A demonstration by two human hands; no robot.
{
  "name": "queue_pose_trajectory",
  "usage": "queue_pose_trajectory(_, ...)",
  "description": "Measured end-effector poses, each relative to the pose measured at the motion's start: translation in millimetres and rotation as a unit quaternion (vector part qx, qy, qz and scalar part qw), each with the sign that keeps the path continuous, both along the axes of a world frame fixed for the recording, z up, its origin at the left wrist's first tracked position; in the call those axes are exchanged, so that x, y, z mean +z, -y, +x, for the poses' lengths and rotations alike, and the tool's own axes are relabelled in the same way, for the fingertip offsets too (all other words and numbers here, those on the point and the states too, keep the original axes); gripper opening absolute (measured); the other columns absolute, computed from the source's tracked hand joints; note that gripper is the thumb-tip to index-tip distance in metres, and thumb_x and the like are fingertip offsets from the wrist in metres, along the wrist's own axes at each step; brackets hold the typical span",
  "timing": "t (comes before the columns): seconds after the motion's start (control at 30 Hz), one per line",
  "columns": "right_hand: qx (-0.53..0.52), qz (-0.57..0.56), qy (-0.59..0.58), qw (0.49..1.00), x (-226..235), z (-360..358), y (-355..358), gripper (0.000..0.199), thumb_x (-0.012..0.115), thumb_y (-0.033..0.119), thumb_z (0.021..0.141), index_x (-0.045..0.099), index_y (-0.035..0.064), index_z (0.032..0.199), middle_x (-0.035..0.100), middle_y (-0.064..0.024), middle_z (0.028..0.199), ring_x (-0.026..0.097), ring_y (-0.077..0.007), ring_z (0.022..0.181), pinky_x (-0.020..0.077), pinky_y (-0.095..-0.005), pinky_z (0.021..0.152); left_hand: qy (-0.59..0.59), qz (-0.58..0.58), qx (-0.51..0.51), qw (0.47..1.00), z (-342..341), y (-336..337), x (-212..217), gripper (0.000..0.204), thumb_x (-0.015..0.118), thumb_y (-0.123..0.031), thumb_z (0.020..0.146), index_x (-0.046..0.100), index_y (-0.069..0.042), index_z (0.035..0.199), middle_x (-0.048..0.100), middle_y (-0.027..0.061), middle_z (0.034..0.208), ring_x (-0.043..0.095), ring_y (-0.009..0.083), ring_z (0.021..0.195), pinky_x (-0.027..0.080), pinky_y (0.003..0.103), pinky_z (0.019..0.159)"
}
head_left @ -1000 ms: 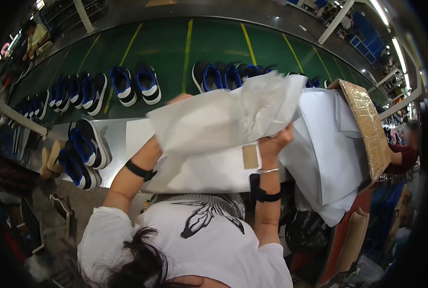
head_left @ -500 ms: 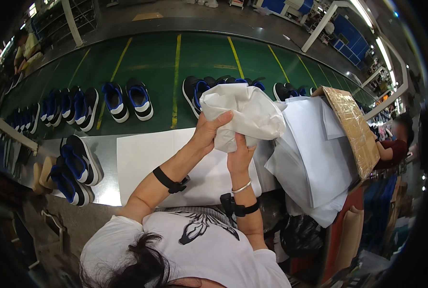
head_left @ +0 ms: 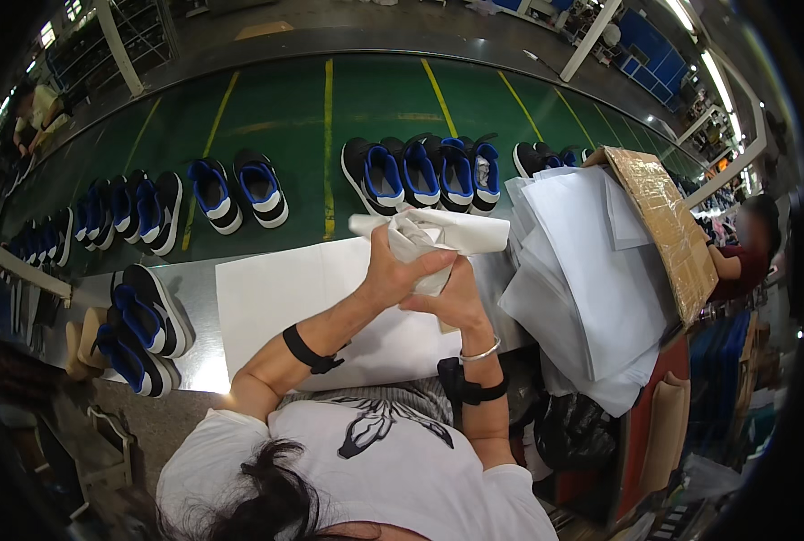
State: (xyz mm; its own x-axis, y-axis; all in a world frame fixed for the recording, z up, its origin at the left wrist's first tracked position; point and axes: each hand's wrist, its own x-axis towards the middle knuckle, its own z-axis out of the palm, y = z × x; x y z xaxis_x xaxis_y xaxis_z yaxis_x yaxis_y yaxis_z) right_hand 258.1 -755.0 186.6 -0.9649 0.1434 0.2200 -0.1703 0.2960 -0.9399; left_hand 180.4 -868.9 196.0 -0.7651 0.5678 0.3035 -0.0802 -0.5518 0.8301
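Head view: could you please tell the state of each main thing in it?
Held paper: crumpled, bunched between both hands
Left grip: closed on it
Right grip: closed around its underside
White sheet: spread out
Paper stack: loosely overlapping
Cardboard panel: taped
Nearest shoe pair: side by side, unwrapped
Shoes on green belt: standing in rows
Black bag: crumpled

My left hand [head_left: 391,273] and right hand [head_left: 457,299] have drawn together from well apart; the paper [head_left: 433,234], earlier spread wide, is now a smaller crumpled bundle, with more shoes [head_left: 421,173] showing behind it.
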Motion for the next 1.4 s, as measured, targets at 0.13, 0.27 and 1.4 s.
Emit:
queue_pose_trajectory(0.13, -0.113, -0.068, -0.062, 0.989, 7, -5, 16, 0.089, 0.094, 0.024, 0.05, 0.046, -0.0011, 0.121, 0.059, -0.0119, 0.114, 0.06, -0.0203, 0.101, 0.0508, -0.0328, 0.086, -0.154, -0.032, 0.075, 0.985, -19, -1, 4, 0.044, 0.079, -0.015, 0.07, 0.059, 0.002, 0.105, 0.067, 0.0115, 0.097, 0.065, 0.0161, 0.085, 0.052, 0.029, 0.075)
queue_pose_trajectory(0.27, -0.076, -0.096, -0.075, 0.99, 2, -10, 8, 0.075, 0.089, 0.017, 0.057, 0.047, 0.0009, 0.118, 0.06, -0.0091, 0.111, 0.061, -0.0209, 0.1, 0.0509, -0.034, 0.088, -0.3, -0.108, 0.159, 0.934, -34, -4, 7, 0.058, 0.081, -0.02, 0.065, 0.054, 0.0, 0.113, 0.061, 0.0151, 0.112, 0.062, 0.0195, 0.096, 0.049, 0.03, 0.082)
queue_pose_trajectory(1.4, -0.238, 0.521, 0.204, 0.794, -58, -198, -193, 0.04, 0.071, 0.02, 0.063, 0.063, 0.0028, 0.098, 0.068, -0.0205, 0.085, 0.066, -0.04, 0.082, 0.0535, -0.0458, 0.075, -0.367, -0.474, 0.06, 0.798, -233, -226, -65, 0.044, 0.062, -0.043, 0.081, 0.065, -0.007, 0.106, 0.065, 0.017, 0.107, 0.061, 0.0355, 0.102, 0.049, 0.046, 0.087)
